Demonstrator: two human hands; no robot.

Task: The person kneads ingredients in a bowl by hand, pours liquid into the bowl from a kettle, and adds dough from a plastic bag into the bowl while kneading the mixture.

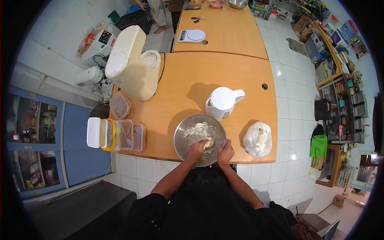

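Note:
A wide metal mixing bowl [179, 138] sits at the near edge of the wooden table. In it lies a crumbly mix of flour and dough [201, 130], with loose bits spread over the bottom. My left hand [196, 149] reaches inside, its fingers closed around a pale lump of dough [208, 143]. At the bowl's right rim, my right hand [226, 152] is closed on the metal edge. Just behind the bowl stands a white electric kettle [222, 102], its handle pointing right. A white plastic bag of flour [257, 140] rests to the right.
Plastic containers [125, 134] line the table's left edge. A cream stand mixer [128, 64] stands behind them. Farther back are a white kitchen scale [192, 36], scissors [197, 19] and a metal bowl [237, 3]. Another person's bare foot [160, 30] shows at the upper left.

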